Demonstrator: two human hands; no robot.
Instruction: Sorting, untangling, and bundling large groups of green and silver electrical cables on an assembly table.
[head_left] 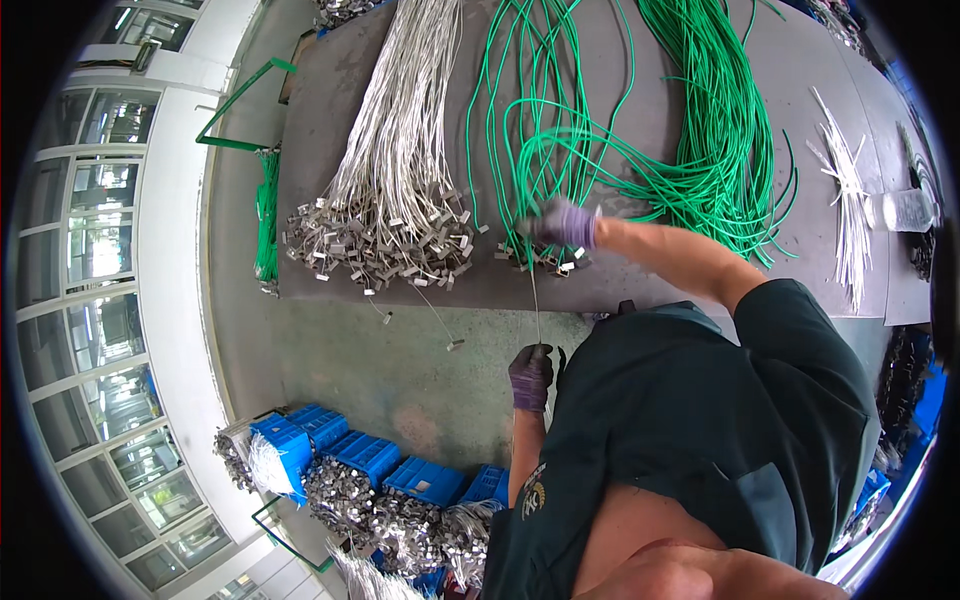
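Had a grey table [820,240] loaded with white wires [410,110] at left, green tubes [715,110] rightward. Closed fingers of the left hand [530,376] on a thin wire [537,305] across the table edge, below the blurred right hand [562,222]; could not tell that hand's grip. Seemed midway through one piece, with many left.

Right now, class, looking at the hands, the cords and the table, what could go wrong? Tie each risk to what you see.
The green cords loop close by the right hand, so they might tangle. The thin strand stretched down to the left hand could slip or snag. Some tagged white strands hang past the edge of the table and might catch.
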